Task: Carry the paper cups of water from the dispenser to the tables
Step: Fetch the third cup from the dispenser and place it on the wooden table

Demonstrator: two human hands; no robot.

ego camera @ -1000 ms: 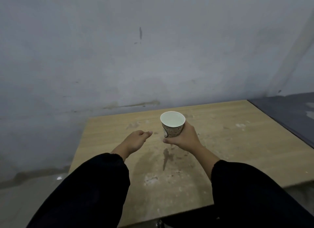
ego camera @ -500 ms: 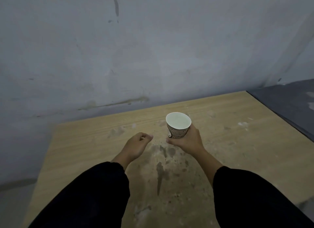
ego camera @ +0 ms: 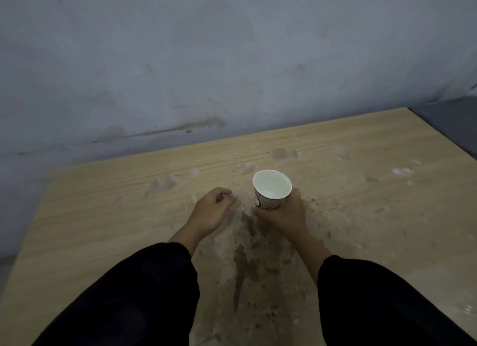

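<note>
A white paper cup (ego camera: 271,190) with dark print on its side is upright in my right hand (ego camera: 286,214), which grips its lower part from the right. Its inside is pale; I cannot tell the water level. The cup is low over the middle of a light wooden table (ego camera: 103,216); whether its base touches the top is hidden by my fingers. My left hand (ego camera: 210,211) hovers just left of the cup, fingers loosely curled with nothing in them.
The table top is stained with dark streaks and pale smudges (ego camera: 242,268) near me. A grey, marked wall (ego camera: 206,61) rises right behind the table's far edge. A darker grey surface (ego camera: 454,123) lies off the table's right edge.
I have come closer to the table, which now fills more of the view. My right hand has lowered the cup toward the top; the left hand has curled more.
</note>
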